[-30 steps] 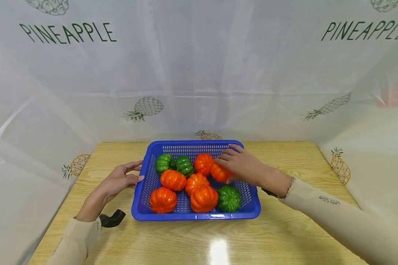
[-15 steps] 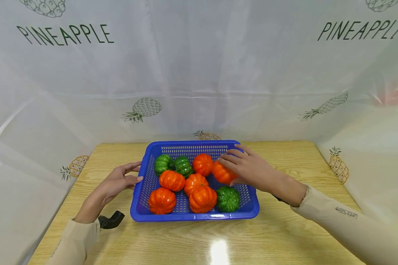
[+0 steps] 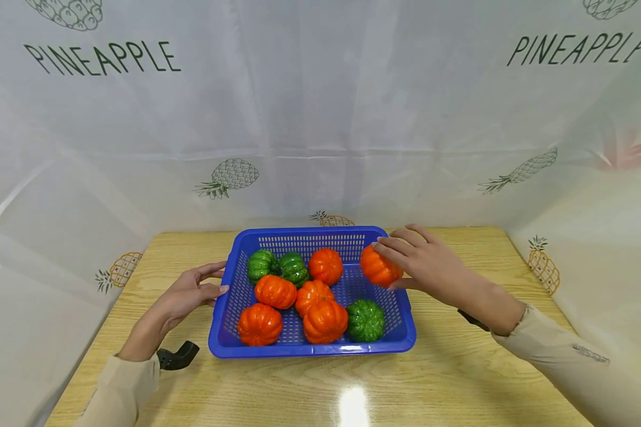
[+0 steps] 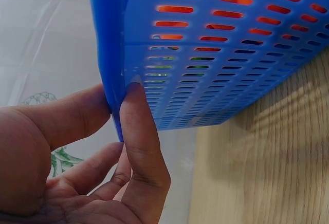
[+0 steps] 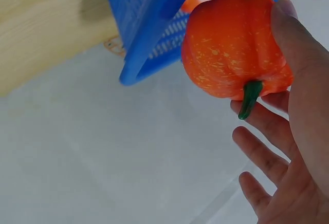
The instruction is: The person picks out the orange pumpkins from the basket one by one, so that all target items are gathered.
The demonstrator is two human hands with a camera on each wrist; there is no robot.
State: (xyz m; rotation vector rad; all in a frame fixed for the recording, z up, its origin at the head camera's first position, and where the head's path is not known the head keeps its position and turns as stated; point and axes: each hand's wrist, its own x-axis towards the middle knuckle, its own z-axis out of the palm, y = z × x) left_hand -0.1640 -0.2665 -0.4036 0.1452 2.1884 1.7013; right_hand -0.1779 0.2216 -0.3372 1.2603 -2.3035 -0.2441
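1. Table [image 3: 278, 391], pale wood grain, one; under the basket and extending in front of it, with a bright reflection there.
2. Sleeves, beige, two: left sleeve [image 3: 120, 385] to the front left of the basket, right sleeve [image 3: 566, 362] to its front right, lettered. Black wrist mount [image 3: 178, 356] on the left wrist, near the basket's front left corner.
3. Slotted blue plastic basket [image 3: 278, 350], rectangular, one; upright.
4. Front row inside the basket: ribbed orange pumpkin [image 3: 259, 324] at left; second orange pumpkin [image 3: 325, 323] near the middle; bumpy dark green pumpkin [image 3: 365, 320] at right.
5. Middle row inside the basket: squat orange pumpkin [image 3: 275, 292] left of centre; another orange pumpkin [image 3: 311, 292] at centre, partly hidden by the front one.
6. Left hand [image 3: 189, 290], at the basket's left side; thumb and fingers on opposite faces of the rim, pinching it.
7. Back row inside the basket: two green pumpkins, ribbed [image 3: 262, 266] and darker [image 3: 295, 270], side by side at left; round orange pumpkin [image 3: 326, 266] next along.
8. Held orange pumpkin [image 3: 379, 267], green stem; raised over the basket's back right part, near the rim.
9. Right hand [image 3: 432, 261], beyond the basket's right rim, grasping item 8 between thumb and fingers.
10. White sheet [image 3: 310, 118], pineapple print; behind the basket.
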